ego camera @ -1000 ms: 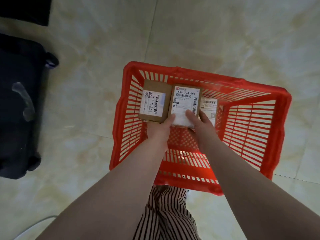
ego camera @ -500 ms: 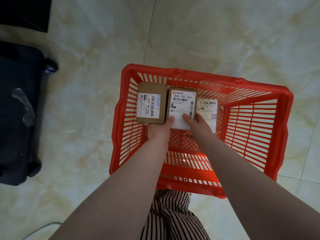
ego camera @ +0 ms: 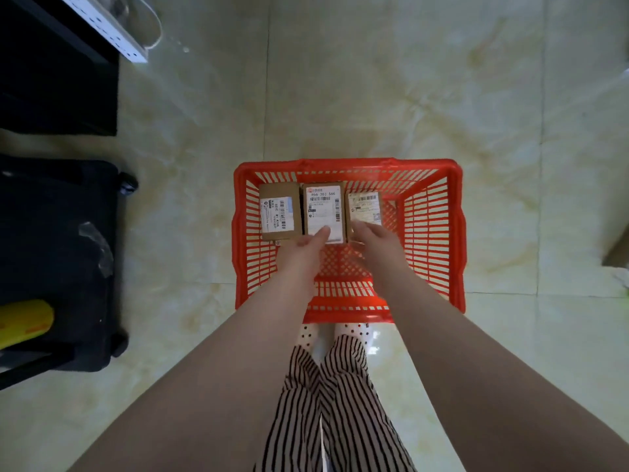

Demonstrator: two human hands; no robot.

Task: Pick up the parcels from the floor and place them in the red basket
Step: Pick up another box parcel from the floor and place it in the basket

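Three parcels sit side by side along the far wall of the red basket (ego camera: 456, 233): left parcel (ego camera: 279, 211), middle parcel (ego camera: 323, 212) and right parcel (ego camera: 365, 207). Left hand (ego camera: 303, 248) has relaxed fingers touching the middle one's near edge, gripping nothing. Right hand (ego camera: 376, 241) reaches flat onto the right parcel's near edge, fingers loose too.

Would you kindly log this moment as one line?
three parcels in red basket | left hand touches middle parcel | right hand at right parcel
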